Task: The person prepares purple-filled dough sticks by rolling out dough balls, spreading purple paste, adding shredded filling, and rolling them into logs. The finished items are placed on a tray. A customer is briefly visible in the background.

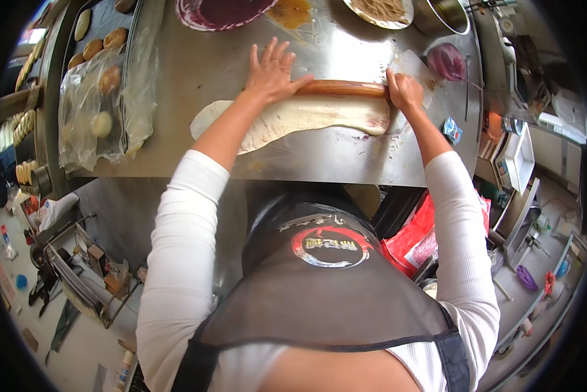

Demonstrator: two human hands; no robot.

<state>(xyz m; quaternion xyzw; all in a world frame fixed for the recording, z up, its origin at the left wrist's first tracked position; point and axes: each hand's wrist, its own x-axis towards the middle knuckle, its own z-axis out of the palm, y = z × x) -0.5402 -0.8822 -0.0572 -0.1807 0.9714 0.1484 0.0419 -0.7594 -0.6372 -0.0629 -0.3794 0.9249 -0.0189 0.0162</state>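
Note:
A long flat sheet of pale dough with darker streaks stretches across the metal worktable. Along its far edge lies a brown wooden rolling pin. My left hand rests at the pin's left end with fingers stretched and spread, the thumb reaching along the wood. At the other end, my right hand is closed around the pin, hiding its tip. My left forearm passes over part of the dough.
Far back stand a bowl of dark purple filling, a plate of brown powder or crumbs and a metal pot. A purple bagged lump and small blue packet lie right. Left, a plastic-covered tray holds several buns.

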